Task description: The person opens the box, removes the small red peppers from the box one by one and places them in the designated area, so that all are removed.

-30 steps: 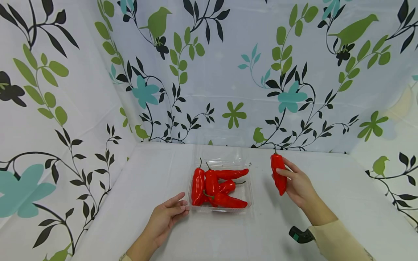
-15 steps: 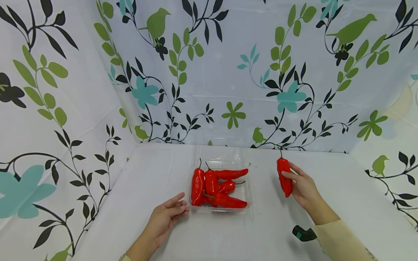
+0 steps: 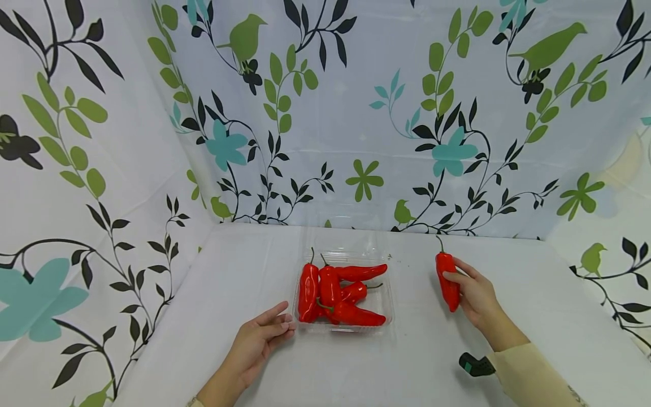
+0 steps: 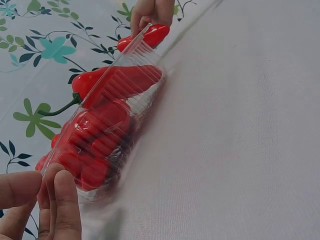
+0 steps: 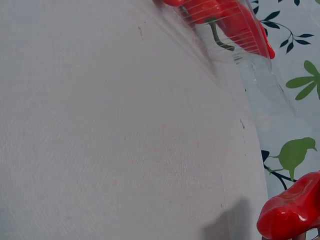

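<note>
My right hand (image 3: 477, 295) holds a long red chili pepper (image 3: 446, 282) above the table, right of a clear plastic container (image 3: 387, 323). The pepper's green stem points up, and its lower end (image 5: 285, 220) shows at the corner of the right wrist view. Several red chili peppers (image 3: 350, 312) lie in the container, some across others, with green stems. At the container's left side is my left hand (image 3: 256, 346); in the left wrist view its thumb and fingers (image 4: 65, 200) pinch the near end of the rim.
A clear lid (image 3: 351, 232) stands raised behind the container. The white table (image 3: 356, 367) ends at a hanging cloth (image 3: 325, 141) printed with leaves, birds and flowers. A black device (image 3: 476, 365) sticks out at the right sleeve.
My right hand has moved right and slightly nearer with the chili pepper, away from the container. The left hand and the peppers in the container have stayed in place.
</note>
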Action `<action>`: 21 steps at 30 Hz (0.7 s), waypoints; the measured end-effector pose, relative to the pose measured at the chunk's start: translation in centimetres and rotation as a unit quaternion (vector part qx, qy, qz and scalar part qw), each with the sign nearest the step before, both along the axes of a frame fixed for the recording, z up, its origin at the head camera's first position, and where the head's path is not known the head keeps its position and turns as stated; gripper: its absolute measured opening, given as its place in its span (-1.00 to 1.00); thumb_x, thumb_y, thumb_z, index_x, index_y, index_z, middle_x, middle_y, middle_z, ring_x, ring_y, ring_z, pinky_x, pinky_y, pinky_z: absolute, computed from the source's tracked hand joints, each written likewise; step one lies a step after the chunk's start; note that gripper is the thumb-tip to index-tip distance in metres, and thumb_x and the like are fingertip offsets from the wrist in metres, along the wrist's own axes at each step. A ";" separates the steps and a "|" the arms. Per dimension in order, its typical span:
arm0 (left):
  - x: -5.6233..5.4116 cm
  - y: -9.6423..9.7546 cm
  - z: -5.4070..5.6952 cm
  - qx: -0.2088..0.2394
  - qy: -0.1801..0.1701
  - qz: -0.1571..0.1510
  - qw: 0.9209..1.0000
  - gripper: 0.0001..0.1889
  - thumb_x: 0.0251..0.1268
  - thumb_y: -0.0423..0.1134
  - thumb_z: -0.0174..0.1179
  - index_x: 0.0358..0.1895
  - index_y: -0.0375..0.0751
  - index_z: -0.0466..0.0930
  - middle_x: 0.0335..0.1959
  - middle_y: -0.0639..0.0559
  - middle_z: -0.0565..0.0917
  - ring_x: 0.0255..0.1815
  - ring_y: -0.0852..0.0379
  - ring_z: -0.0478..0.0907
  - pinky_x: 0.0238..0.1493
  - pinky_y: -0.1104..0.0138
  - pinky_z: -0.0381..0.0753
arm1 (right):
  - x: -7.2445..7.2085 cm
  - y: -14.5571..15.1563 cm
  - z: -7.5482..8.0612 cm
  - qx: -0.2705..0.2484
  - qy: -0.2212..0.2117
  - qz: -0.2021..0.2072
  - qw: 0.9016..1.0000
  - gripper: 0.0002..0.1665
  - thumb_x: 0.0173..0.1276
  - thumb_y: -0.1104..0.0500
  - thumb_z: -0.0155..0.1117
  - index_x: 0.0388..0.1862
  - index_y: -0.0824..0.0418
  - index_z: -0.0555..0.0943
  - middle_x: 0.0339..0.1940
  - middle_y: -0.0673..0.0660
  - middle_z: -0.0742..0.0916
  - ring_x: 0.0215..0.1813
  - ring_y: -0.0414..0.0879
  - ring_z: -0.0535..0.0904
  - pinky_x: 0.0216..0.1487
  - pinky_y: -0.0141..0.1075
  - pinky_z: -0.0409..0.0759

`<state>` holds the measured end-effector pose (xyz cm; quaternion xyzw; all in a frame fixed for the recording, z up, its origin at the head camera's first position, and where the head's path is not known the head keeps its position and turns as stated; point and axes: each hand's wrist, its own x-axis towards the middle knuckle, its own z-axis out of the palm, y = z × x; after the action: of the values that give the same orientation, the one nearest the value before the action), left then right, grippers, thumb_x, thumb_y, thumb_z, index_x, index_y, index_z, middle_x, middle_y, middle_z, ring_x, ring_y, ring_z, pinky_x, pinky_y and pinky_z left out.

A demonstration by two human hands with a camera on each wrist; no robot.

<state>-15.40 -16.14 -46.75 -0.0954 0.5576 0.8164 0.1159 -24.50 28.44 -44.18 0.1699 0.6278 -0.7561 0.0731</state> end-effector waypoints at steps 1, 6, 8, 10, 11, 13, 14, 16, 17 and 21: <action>0.0 0.0 0.0 0.000 0.000 0.000 1.000 -0.42 0.36 -0.53 0.17 0.45 -0.47 0.33 0.01 -0.23 0.60 0.02 -0.03 0.69 0.14 0.22 0.66 | 0.0 0.1 -0.1 0.009 0.000 0.000 1.000 -0.08 0.54 0.10 0.23 0.70 -0.04 -0.04 0.66 0.12 0.03 0.55 0.06 0.02 0.35 -0.26 0.48; 0.0 0.0 0.0 -0.001 0.001 0.001 1.000 -0.42 0.36 -0.53 0.17 0.44 -0.48 0.32 0.01 -0.23 0.60 0.01 -0.03 0.69 0.13 0.22 0.67 | -0.1 0.3 -0.3 0.057 -0.002 -0.002 0.998 -0.06 0.51 0.04 0.26 0.69 0.00 -0.01 0.66 0.18 0.04 0.57 0.13 -0.01 0.34 -0.21 0.50; 0.0 0.0 0.0 -0.001 0.001 0.000 1.000 -0.42 0.36 -0.53 0.17 0.44 -0.48 0.32 0.01 -0.23 0.60 0.01 -0.02 0.69 0.13 0.22 0.67 | -0.2 0.3 -0.4 0.071 -0.002 -0.004 0.997 -0.06 0.51 0.03 0.26 0.69 0.01 0.00 0.66 0.19 0.05 0.57 0.15 -0.01 0.37 -0.16 0.47; 0.0 0.0 0.0 -0.001 0.002 0.000 1.000 -0.41 0.35 -0.53 0.17 0.45 -0.48 0.31 0.01 -0.23 0.60 0.00 -0.01 0.69 0.13 0.22 0.67 | -0.2 0.3 -0.5 0.083 -0.002 -0.005 0.997 -0.07 0.50 0.02 0.27 0.69 0.03 0.01 0.66 0.21 0.06 0.58 0.17 0.00 0.41 -0.11 0.42; -0.1 0.0 0.0 -0.001 0.001 0.000 1.000 -0.41 0.35 -0.53 0.17 0.45 -0.48 0.31 0.02 -0.23 0.60 0.00 -0.01 0.69 0.13 0.22 0.67 | -0.3 0.4 -0.5 0.088 -0.002 -0.005 0.996 -0.07 0.50 0.02 0.27 0.68 0.04 0.02 0.65 0.21 0.06 0.58 0.17 0.00 0.44 -0.07 0.39; -0.1 0.0 0.0 -0.001 0.001 0.000 1.000 -0.41 0.36 -0.53 0.17 0.45 -0.49 0.31 0.01 -0.23 0.61 0.00 -0.01 0.70 0.13 0.22 0.67 | -0.3 0.5 -0.6 0.098 -0.002 -0.005 0.995 -0.07 0.50 0.00 0.27 0.68 0.06 0.03 0.65 0.24 0.06 0.58 0.19 0.00 0.46 -0.03 0.36; -0.1 0.0 0.0 -0.001 0.000 0.000 1.000 -0.41 0.36 -0.52 0.18 0.45 -0.49 0.31 0.01 -0.23 0.61 0.00 -0.01 0.70 0.13 0.21 0.67 | -0.3 0.5 -0.7 0.100 -0.003 -0.006 0.995 -0.07 0.49 0.00 0.27 0.68 0.06 0.03 0.65 0.24 0.06 0.58 0.20 0.00 0.46 -0.02 0.35; 0.0 0.0 0.0 -0.001 -0.001 0.001 1.000 -0.41 0.36 -0.52 0.18 0.45 -0.48 0.31 0.01 -0.22 0.61 0.00 -0.01 0.69 0.13 0.21 0.66 | -0.3 0.6 -0.8 0.107 -0.005 -0.006 0.994 -0.08 0.49 0.00 0.28 0.68 0.06 0.05 0.65 0.24 0.07 0.58 0.20 0.00 0.45 -0.04 0.37; 0.0 0.0 -0.1 -0.001 -0.002 0.001 1.000 -0.41 0.36 -0.52 0.18 0.45 -0.48 0.31 0.00 -0.22 0.61 0.00 -0.02 0.69 0.14 0.20 0.66 | -0.3 0.6 -0.9 0.111 -0.006 -0.007 0.994 -0.08 0.50 0.00 0.27 0.67 0.05 0.06 0.65 0.24 0.07 0.58 0.20 0.00 0.44 -0.05 0.39; 0.0 0.0 -0.1 -0.001 -0.002 0.000 1.000 -0.41 0.37 -0.51 0.19 0.45 -0.47 0.31 0.00 -0.21 0.60 0.03 -0.05 0.68 0.14 0.20 0.66 | -0.4 0.9 -1.2 0.140 -0.004 -0.012 0.990 -0.12 0.50 0.00 0.26 0.66 0.06 0.10 0.64 0.27 0.11 0.57 0.23 0.03 0.43 -0.01 0.41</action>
<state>-15.39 -16.15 -46.83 -0.0967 0.5586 0.8154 0.1167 -24.87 29.33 -45.37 0.1890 0.7252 -0.6607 0.0419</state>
